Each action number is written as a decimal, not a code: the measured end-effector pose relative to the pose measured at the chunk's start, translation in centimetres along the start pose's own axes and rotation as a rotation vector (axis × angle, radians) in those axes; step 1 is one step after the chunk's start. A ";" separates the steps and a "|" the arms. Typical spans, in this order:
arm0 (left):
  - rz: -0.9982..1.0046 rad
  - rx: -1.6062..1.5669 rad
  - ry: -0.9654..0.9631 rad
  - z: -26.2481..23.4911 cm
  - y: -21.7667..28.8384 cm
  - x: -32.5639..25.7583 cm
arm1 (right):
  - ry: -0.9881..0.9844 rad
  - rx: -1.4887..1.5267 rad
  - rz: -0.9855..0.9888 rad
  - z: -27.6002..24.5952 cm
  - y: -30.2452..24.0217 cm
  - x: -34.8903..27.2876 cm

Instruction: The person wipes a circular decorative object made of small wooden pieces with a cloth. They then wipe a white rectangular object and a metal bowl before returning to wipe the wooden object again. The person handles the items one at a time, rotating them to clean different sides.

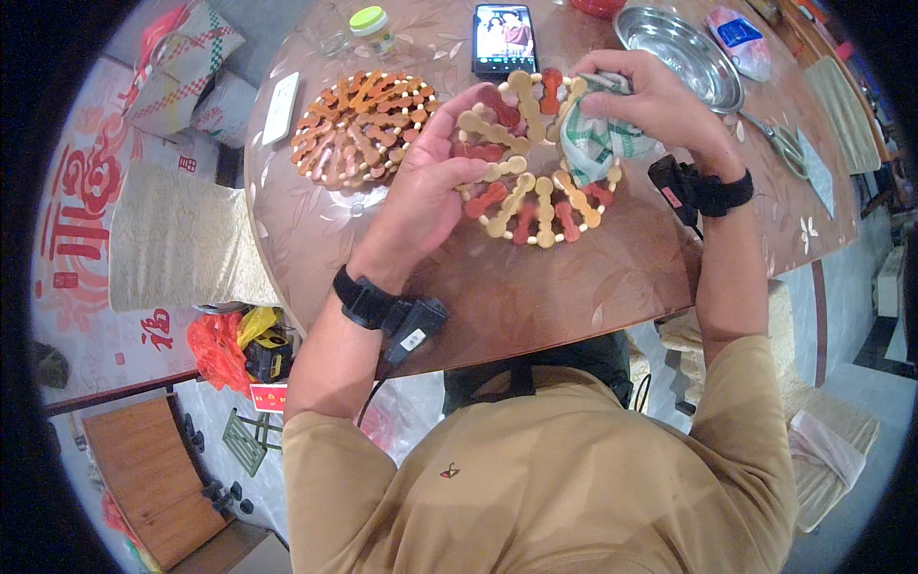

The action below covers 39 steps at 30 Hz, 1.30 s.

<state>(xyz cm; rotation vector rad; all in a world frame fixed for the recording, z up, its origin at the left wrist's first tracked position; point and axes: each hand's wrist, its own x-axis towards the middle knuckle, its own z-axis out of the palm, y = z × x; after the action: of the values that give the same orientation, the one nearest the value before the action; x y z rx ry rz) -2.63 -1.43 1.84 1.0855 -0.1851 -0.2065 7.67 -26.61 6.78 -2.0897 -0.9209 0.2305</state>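
A round wooden trivet [544,212], made of red and pale brown knobbed pieces strung with cream beads, is held up over the near part of the table. My left hand [435,172] grips its left side, thumb in front and fingers partly behind. My right hand [650,100] is closed on a green-and-white checked cloth [598,143], which lies against the trivet's upper right side and hides part of it. To the left, more wooden trivets [359,129] of the same kind lie on the table, seemingly stacked.
The brown table [612,277] has a curved edge. At the back are a phone [504,40], a jar with a green lid [371,27] and a steel basin [674,53]. Scissors [789,148] lie at the right, a white flat box [280,108] at the left. A covered chair [182,249] stands left.
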 end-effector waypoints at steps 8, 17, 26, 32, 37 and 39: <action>-0.284 0.031 -0.154 0.2 1.6 -1.2 | -0.024 -0.247 -0.283 0.9 -3.2 -1.3; -0.125 0.054 0.025 0.2 0.6 -0.7 | 0.013 -0.100 -0.084 1.1 -2.5 -0.6; -0.003 -0.091 0.073 -0.7 -0.1 0.1 | -0.058 0.211 0.044 0.9 0.5 0.2; -0.120 0.054 -0.089 -0.8 2.3 -1.0 | -0.136 0.123 0.082 -0.2 -1.5 -0.7; -0.200 0.214 -0.102 -0.7 2.2 -1.4 | -0.168 -0.013 -0.148 1.6 -3.2 -0.5; -0.141 0.319 -0.059 -1.0 1.6 -1.3 | -0.062 -0.130 -0.240 2.1 -2.9 -0.4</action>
<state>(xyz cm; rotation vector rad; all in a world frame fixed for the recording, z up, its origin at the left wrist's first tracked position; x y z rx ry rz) -3.52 0.47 2.78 1.4122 -0.1986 -0.3443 4.87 -24.47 7.49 -2.0745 -1.2423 0.1128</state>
